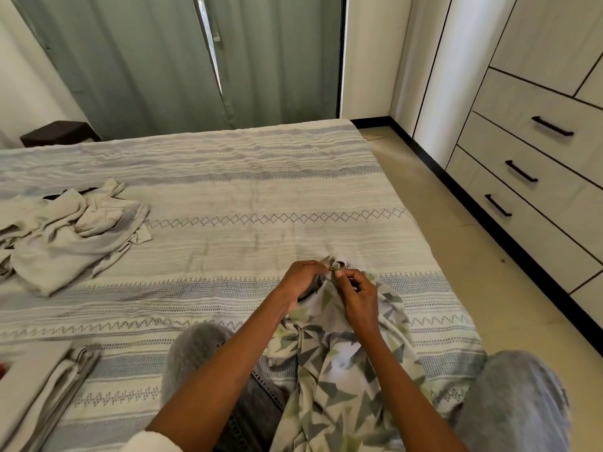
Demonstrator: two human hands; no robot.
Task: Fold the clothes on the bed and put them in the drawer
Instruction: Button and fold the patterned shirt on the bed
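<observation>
A white garment with grey and green triangles (342,380) lies bunched over my lap and the bed's near edge. My left hand (301,277) and my right hand (359,300) meet at its top end, each pinching the fabric between fingers and thumb. A crumpled beige garment (71,233) lies on the striped bedspread (254,197) at the left. Closed drawers with black handles (522,171) stand in the wardrobe unit at the right.
Folded beige cloth (42,386) lies at the bed's near left corner. My knees in grey jeans (518,399) flank the patterned garment. Beige floor (463,243) runs between bed and wardrobe. Green curtains (156,60) hang behind the bed; a dark stool (58,132) stands far left.
</observation>
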